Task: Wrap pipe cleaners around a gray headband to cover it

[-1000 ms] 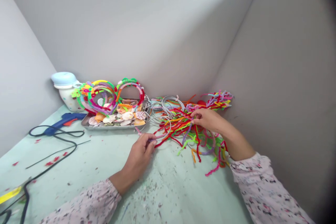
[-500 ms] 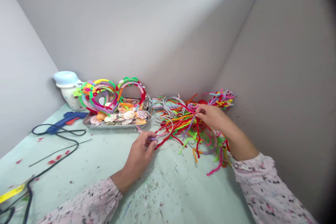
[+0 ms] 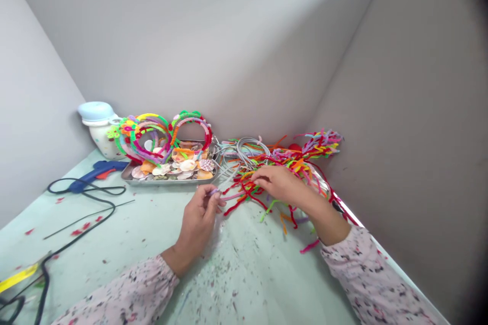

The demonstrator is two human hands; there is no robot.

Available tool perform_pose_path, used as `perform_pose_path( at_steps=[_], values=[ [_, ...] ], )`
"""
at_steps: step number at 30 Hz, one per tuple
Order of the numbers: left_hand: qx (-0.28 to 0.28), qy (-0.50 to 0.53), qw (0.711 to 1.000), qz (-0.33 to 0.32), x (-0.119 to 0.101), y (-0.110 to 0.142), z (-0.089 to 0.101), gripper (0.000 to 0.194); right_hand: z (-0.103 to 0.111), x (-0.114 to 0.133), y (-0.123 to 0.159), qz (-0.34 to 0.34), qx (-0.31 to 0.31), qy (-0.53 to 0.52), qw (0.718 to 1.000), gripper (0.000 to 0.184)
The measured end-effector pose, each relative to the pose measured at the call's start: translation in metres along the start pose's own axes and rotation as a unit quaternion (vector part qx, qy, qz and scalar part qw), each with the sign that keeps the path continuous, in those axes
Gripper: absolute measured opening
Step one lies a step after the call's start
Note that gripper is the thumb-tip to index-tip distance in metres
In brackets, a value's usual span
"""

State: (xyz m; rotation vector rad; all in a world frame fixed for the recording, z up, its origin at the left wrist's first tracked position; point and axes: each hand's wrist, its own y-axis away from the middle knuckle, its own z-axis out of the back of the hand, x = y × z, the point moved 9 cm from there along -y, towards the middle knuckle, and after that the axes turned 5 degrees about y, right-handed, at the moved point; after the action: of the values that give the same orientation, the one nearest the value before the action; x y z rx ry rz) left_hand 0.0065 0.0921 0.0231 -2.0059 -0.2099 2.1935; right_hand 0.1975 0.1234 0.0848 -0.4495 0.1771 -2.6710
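While the left hand clamps thumb and fingers on a slim purple-and-pink fuzzy band, the right hand reaches across a tangled heap of multicoloured chenille stems, its fingers bent close together; because they overlap the stems, whether they grip one cannot be told. The single band extends from the left fingers toward the right hand, at the heap's near edge. Good handling probably calls for a firm but light pinch, which should hold the band without crushing its pile, and for drawing any stem out singly, lest its neighbours snag. Outward, counted: several thin grey wire loops; one shallow metal tray bearing many seashells; at least three bright fuzzy hoops, the left ones overlapping; one white jar with a pale-blue lid; one blue glue gun with an orange trigger, on a pale-green tabletop.
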Motion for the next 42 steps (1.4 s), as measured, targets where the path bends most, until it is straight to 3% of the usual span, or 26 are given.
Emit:
perform_pose_path(
  at_steps=[11,20,24,34,42],
  values=[
    [-0.022,0.029,0.999,-0.017,-0.008,-0.002,0.006,0.021,-0.003,-0.024,0.004,-0.084,0.018,0.139,0.987,0.014],
    [-0.026,0.038,0.998,-0.036,-0.016,0.000,0.006,0.019,-0.001,-0.023,0.004,-0.081,0.019,0.200,0.976,0.022],
    [-0.021,0.040,0.999,-0.030,-0.010,0.000,0.006,0.019,-0.005,-0.022,0.005,-0.069,0.022,0.211,0.975,0.016],
    [0.029,0.028,0.999,0.000,0.003,-0.001,0.003,0.019,-0.008,-0.020,-0.003,-0.064,-0.007,0.204,0.977,0.023],
    [-0.002,0.067,0.998,0.000,0.004,-0.001,0.007,0.027,-0.020,-0.024,0.000,-0.064,0.016,0.208,0.976,0.016]
  ],
)
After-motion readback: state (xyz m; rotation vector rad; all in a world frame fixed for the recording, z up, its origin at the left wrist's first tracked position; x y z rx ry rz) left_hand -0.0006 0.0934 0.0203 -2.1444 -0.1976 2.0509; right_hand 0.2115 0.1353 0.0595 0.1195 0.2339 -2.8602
